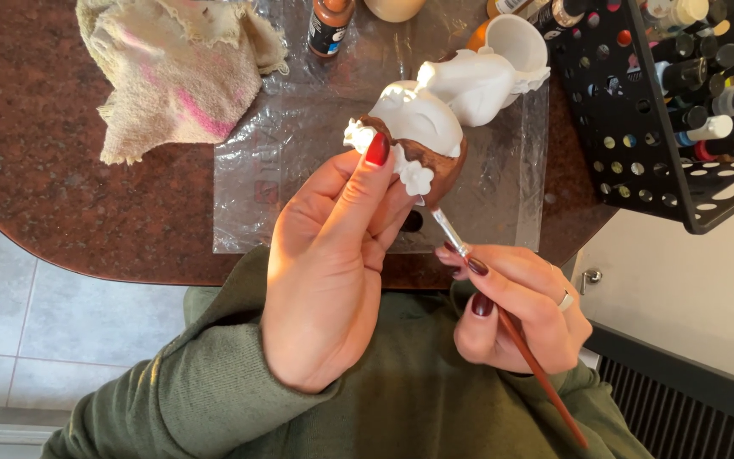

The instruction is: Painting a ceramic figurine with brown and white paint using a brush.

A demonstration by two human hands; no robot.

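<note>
My left hand (333,255) holds a white ceramic figurine (443,106) up over the table, thumb pressed on its edge. Part of the figurine's lower side is painted brown, and small white flowers stand out on it. My right hand (520,310) grips a thin paintbrush (511,327) with a reddish wooden handle. The brush tip touches the brown area at the figurine's underside. Both sleeves are olive green.
A clear plastic sheet (299,161) covers the brown stone tabletop (53,187). A stained cloth (172,72) lies at the back left. A brown paint bottle (330,25) stands at the back. A black perforated rack (664,119) of paint bottles sits at the right.
</note>
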